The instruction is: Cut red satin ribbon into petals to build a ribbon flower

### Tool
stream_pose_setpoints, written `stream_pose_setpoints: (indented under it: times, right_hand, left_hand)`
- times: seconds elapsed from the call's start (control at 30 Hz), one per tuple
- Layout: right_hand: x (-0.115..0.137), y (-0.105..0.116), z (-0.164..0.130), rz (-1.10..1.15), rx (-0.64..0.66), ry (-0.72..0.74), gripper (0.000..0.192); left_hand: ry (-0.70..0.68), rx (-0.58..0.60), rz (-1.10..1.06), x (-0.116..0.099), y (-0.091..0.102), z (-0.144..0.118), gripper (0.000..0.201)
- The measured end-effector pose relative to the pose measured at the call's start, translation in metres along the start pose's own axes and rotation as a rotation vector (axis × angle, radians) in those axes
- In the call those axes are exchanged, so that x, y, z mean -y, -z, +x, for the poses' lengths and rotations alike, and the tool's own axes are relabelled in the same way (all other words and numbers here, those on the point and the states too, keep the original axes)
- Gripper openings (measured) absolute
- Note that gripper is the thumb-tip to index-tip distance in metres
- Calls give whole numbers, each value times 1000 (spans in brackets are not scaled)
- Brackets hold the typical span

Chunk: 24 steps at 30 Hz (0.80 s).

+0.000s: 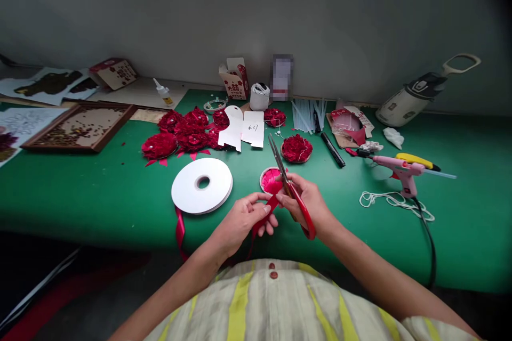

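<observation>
My left hand (243,219) pinches a strip of red ribbon (264,215) above the front edge of the green table (100,192). My right hand (307,200) holds red-handled scissors (288,185), blades pointing up and away, and its fingers also touch the ribbon's upper end. Just behind the hands lies a small white disc (270,180) with pink ribbon petals on it. The white ribbon spool (202,185) lies flat to the left, with red ribbon (180,230) trailing over the table edge.
Finished red ribbon flowers (181,135) cluster at the back, one more (296,148) near the scissors. A pink glue gun (400,169) with cord, glue sticks (307,115), a black marker (333,149), white paper cards (243,128), a wooden frame (78,127) and a bottle (416,93) stand around.
</observation>
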State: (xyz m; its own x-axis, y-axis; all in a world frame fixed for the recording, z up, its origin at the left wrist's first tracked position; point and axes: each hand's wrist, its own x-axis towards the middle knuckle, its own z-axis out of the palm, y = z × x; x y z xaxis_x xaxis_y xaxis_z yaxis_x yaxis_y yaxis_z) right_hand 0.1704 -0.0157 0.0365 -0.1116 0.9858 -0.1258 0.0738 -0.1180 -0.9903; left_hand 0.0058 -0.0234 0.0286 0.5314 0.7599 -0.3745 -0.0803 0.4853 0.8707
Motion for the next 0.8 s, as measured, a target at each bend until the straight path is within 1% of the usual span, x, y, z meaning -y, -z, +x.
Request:
stream_pose_setpoints:
  times: [0.1,0.2,0.27,0.33,0.37,0.43,0.53,0.63,0.8]
  right_hand:
    - [-2,-2,5,-67,-26,63,29]
    - [-8,2,9,-106,-42,71,33]
    - [-11,11,6,-162,-71,57,35]
    - [-11,25,-3,-263,-69,4,35]
    - [-10,32,-10,-325,-36,-41,35]
    - [-7,44,-26,-421,74,-116,37]
    - [-1,51,-44,-500,232,-170,39]
    - [3,48,-48,-570,265,-184,39]
    - [1,44,-39,-633,272,-179,38]
  left_hand:
    - [39,-32,44,7,5,-2,27]
    - [10,-74,35,8,10,1,27]
    - [-13,-91,34,3,13,5,27]
    - [-32,-100,47,-4,17,10,27]
    - [-38,-101,56,-7,18,13,27]
    - [-44,-95,67,-13,19,21,27]
    - [-31,-63,63,-15,16,31,26]
    - [12,-26,57,-12,12,38,26]
    - [65,-10,36,-7,11,42,26]
